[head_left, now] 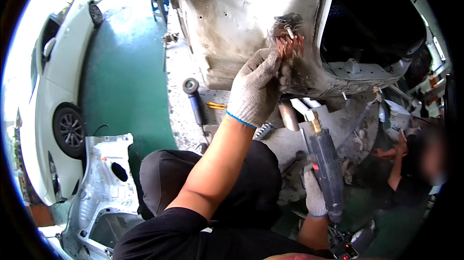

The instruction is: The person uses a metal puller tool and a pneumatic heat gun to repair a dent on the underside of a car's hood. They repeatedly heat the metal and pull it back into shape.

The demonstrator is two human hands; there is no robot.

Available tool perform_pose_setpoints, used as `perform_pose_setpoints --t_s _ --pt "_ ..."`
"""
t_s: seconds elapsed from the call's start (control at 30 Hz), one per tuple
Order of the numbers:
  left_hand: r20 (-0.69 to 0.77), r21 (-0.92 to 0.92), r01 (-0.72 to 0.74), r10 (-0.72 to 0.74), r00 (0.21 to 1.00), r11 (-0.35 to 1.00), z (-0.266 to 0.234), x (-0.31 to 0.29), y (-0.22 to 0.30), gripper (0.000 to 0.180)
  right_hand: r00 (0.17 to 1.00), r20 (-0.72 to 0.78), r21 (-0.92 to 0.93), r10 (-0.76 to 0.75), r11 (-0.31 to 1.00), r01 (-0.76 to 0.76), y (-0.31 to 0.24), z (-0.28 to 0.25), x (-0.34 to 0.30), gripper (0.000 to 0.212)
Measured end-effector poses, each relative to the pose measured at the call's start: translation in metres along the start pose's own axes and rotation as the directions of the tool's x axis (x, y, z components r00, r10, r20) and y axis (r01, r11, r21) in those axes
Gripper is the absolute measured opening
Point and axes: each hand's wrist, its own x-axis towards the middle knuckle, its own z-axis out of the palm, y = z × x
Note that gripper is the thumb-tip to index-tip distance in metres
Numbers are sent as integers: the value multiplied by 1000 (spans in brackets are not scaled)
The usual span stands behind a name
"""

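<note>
My left hand (258, 83), in a pale knit glove with a blue cuff edge, pinches a row of copper-coloured pieces (290, 45) against the scuffed white car body panel (241, 28). A short metal stud and a dark, soiled patch of the panel show just above the pieces. Lower right, my gloved right hand (314, 195) is wrapped round a black gun-shaped tool (327, 173) with a brass-coloured front end pointing up toward the panel. Its fingers are partly hidden by the tool. Which exact kind of tool it is I cannot tell.
A blue angle grinder (194, 103) and yellow-handled pliers (216, 106) lie on the speckled surface left of my hand. Further left are a cut silver body part (106, 187) and a parked white car (60, 83). Another person (420, 163) crouches at the right.
</note>
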Motion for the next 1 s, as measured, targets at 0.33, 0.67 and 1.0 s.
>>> perform_pose_setpoints --t_s 0.33,0.67,1.0 --pt "-104 -276 143 -177 979 950 17 2 10 18 956 -61 -168 -287 947 273 -87 34 44 47" --pt "-62 -185 179 -193 979 966 9 5 11 25 958 56 -334 -282 899 284 -76 23 44 37" --pt "-148 -199 148 -179 973 969 16 5 12 20 993 87 -123 -74 989 84 -60 17 47 43"
